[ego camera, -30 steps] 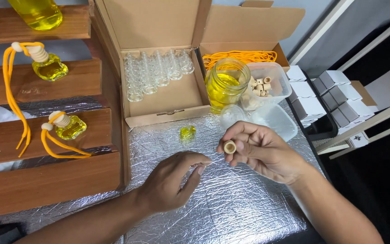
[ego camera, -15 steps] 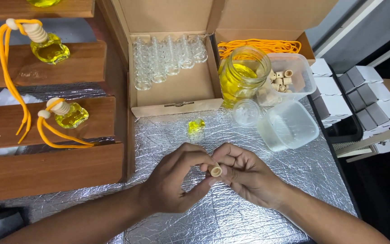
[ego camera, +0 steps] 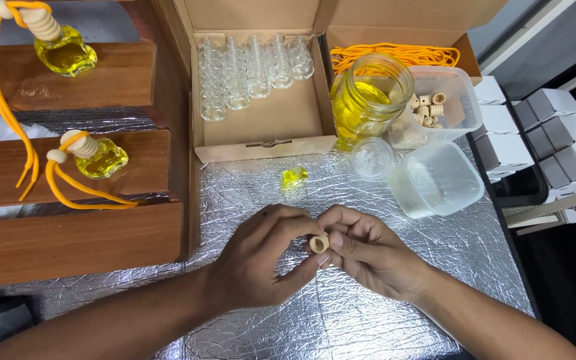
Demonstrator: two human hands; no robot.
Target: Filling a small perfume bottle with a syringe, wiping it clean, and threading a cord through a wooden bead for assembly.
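Crinkled silver foil (ego camera: 381,313) covers the worktable, and both hands meet above its middle. A small wooden cap (ego camera: 319,243), pale and ring-shaped, sits pinched between them: the left hand (ego camera: 265,260) closes thumb and fingers on its near side, while the right hand (ego camera: 368,253) clamps it from the other side with thumb and forefinger. Half a second ago the cap was in the same pinch, so the grip has held; the view has shifted only slightly, and the hands stay together, unlike a second ago when they were apart and the right hand alone held the cap.

Just beyond the hands a tiny bottle of yellow liquid (ego camera: 295,177) stands on the foil, uncapped. Behind it lies an open cardboard box (ego camera: 265,127) with rows of empty glass bottles (ego camera: 248,73). To the right are a glass jar of yellow liquid (ego camera: 365,100), a clear tub of wooden caps (ego camera: 448,93), orange cord (ego camera: 395,53), a round clear lid (ego camera: 371,158) and an empty clear container (ego camera: 438,180). On the left, wooden shelves (ego camera: 68,167) carry finished bottles with orange cords (ego camera: 95,157).
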